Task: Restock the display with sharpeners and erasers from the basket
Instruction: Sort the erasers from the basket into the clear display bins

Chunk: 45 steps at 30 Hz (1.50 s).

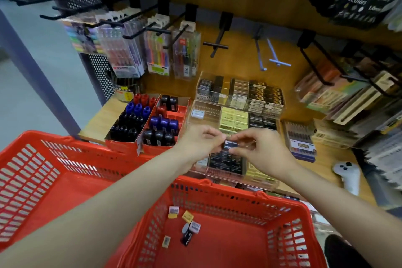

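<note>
A small black eraser [230, 145] is pinched between my left hand [201, 140] and my right hand [261, 150], just above the front row of the clear tiered display [239, 102]. That row holds black erasers [226, 162] and yellow ones [257, 173]. Below my arms is the red basket [239, 198], with several small erasers and sharpeners [188, 225] lying loose on its floor. Two red cardboard trays of red, blue and black sharpeners [150, 119] stand left of the display.
A second red basket [43, 169] sits at the left. Pen packs hang on black hooks [152, 50] above the wooden shelf. A white controller [348, 175] lies at the right, beside a pen box [301, 141] and stacked stationery [359, 93].
</note>
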Available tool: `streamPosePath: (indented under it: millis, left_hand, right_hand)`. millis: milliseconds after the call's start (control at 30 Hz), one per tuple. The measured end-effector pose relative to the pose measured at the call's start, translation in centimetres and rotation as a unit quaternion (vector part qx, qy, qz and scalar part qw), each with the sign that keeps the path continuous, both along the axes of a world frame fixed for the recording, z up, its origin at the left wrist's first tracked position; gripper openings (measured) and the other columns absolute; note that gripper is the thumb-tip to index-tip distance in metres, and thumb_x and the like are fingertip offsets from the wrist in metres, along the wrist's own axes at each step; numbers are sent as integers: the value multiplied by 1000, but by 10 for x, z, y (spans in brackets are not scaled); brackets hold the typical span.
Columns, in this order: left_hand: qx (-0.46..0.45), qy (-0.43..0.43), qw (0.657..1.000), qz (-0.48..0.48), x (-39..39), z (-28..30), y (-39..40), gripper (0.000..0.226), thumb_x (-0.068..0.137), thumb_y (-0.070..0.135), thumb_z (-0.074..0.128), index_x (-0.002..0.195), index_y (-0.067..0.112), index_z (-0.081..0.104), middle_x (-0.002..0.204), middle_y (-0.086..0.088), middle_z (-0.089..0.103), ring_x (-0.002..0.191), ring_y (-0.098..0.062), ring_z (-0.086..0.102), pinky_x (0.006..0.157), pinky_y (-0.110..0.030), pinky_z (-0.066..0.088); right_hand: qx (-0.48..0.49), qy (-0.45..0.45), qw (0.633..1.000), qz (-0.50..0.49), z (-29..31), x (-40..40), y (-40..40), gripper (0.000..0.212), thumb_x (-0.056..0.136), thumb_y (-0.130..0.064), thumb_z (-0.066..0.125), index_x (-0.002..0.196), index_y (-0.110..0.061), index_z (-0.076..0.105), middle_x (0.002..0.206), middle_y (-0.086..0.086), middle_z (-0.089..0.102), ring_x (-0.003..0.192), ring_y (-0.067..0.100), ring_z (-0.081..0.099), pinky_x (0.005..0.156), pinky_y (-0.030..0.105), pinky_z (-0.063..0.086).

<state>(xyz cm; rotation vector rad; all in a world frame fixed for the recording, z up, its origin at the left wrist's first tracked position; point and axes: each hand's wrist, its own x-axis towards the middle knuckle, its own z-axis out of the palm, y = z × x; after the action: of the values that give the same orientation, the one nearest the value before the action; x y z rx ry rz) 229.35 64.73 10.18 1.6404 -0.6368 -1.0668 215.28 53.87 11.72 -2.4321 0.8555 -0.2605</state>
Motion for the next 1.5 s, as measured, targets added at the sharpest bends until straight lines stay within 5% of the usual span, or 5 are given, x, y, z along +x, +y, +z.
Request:
streamPosePath:
  millis: [167, 467, 1067, 1267, 1500]
  left_hand:
    - [110, -370, 908, -161, 3, -40, 5, 38, 99, 21, 55, 137, 17, 53, 138, -8, 54, 131, -25, 48, 108, -31, 35]
    - [155, -495, 790, -326, 4, -83, 21, 70, 98, 23, 53, 157, 12, 16, 165, -5, 8, 151, -24, 9, 123, -37, 12]
    - [155, -577, 722, -349, -1, -100, 42, 85, 95, 16, 53, 157, 9, -4, 165, -8, -9, 152, -25, -9, 124, -37, -5]
    - [39, -607, 720, -334, -12, -118, 69, 43, 67, 2, 70, 109, 6, 63, 114, -17, 58, 101, -36, 56, 83, -45, 54]
    - [362, -344, 789, -358, -50, -181, 102, 45, 94, 16, 54, 138, 13, 50, 139, -14, 54, 128, -30, 52, 101, -29, 39]
  right_hand:
    - [-44, 131, 990, -24, -37, 29, -25, 27, 86, -25, 74, 111, -14, 72, 99, 6, 72, 91, 18, 68, 84, 24, 55]
    - [-125, 261, 957, -28, -87, 75, -10, 22, 92, -2, 61, 113, 3, 60, 113, 21, 62, 105, 33, 66, 79, 33, 53]
    - [-124, 227, 966, 4, -100, 59, 12, 37, 86, 3, 52, 119, -8, 62, 125, 11, 60, 111, 33, 62, 89, 38, 52]
    - [-139, -23, 988, 59, -106, 16, 52, 39, 83, 5, 52, 118, -6, 63, 126, 9, 57, 111, 27, 61, 92, 36, 53]
    - [119, 202, 971, 52, -199, -69, 90, 32, 89, -11, 56, 118, -21, 66, 121, -1, 66, 113, 18, 61, 98, 23, 41]
